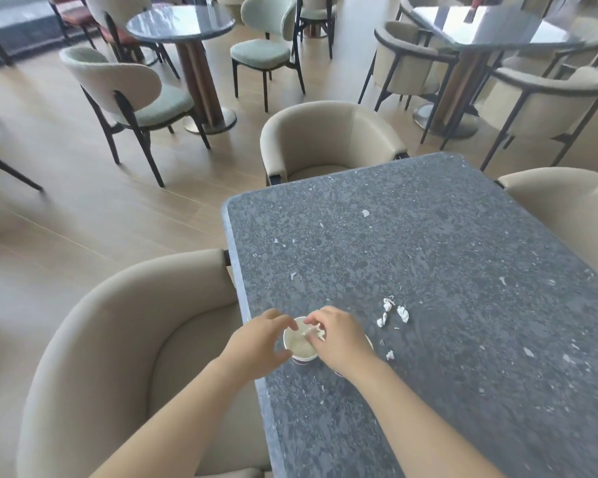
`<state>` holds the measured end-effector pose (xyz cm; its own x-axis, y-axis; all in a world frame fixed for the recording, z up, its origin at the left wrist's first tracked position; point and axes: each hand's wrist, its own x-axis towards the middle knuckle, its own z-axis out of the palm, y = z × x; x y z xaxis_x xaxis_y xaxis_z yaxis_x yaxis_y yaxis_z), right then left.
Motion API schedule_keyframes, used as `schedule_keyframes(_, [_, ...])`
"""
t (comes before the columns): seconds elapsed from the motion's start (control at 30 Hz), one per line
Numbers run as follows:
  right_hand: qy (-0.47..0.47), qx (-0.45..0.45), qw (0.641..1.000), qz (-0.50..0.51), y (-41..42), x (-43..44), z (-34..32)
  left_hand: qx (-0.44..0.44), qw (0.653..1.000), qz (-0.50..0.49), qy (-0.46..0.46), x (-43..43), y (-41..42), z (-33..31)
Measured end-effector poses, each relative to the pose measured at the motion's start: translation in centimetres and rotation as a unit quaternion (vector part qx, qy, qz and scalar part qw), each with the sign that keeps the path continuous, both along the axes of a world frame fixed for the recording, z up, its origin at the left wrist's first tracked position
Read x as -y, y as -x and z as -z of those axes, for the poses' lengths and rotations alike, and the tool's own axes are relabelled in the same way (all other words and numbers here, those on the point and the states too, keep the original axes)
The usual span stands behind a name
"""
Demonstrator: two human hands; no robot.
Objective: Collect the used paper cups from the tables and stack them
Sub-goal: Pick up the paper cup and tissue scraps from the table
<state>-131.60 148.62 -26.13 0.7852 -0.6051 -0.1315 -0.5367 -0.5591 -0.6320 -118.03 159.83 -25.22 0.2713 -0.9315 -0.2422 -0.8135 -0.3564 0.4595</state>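
Pale wood floor [83, 208] fills a café room set with chairs and tables: a round table [180, 20] at upper left with green-seated chairs [132, 94] about it, and a far table [491, 25] at upper right ringed by cream tub chairs [546, 101]. Nearest the camera, a dark speckled stone bench [428, 270] with rounded corners runs from centre to the lower right. Three beige armchairs are drawn up to it: one [118, 339] at its left edge close to the person, one [328, 139] at the far end, and one [567, 208] on its right side. Two bare forearms reach in from below and meet over the bench near its left edge. The left hand [259, 339] grips a white paper cup [299, 343], its fingers [287, 322] curled over the far rim and the thumb against the near wall. That cup stands upright on the bench, just in from the left edge, mouth open to the camera. The right hand [339, 339] hovers over the cup's mouth, its fingers pinching a held scrap [316, 331] of white tissue just above the opening. A pale rim edge past the right hand's outer side looks like a second cup [370, 342], mostly hidden under that hand. Loose scraps [394, 312] of crumpled tissue lie on the bench just right of the hands, with one more bit [390, 355] nearer the person.
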Motion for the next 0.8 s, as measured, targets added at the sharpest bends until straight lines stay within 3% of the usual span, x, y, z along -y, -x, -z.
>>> schedule_keyframes(0.3, [0.003,-0.006,0.999,0.037,2.7,1.9,-0.2,0.01,1.0,0.014,0.011,2.1,0.8,-0.1])
schedule_keyframes(0.57, [0.003,-0.013,0.992,0.125,9.2,6.4,0.8,0.009,0.993,0.112,0.024,10.0,5.0,0.6])
schedule_keyframes(0.8, [0.0,-0.036,0.987,0.156,12.4,10.2,3.9,0.034,0.978,0.204,-0.021,17.0,6.4,3.0])
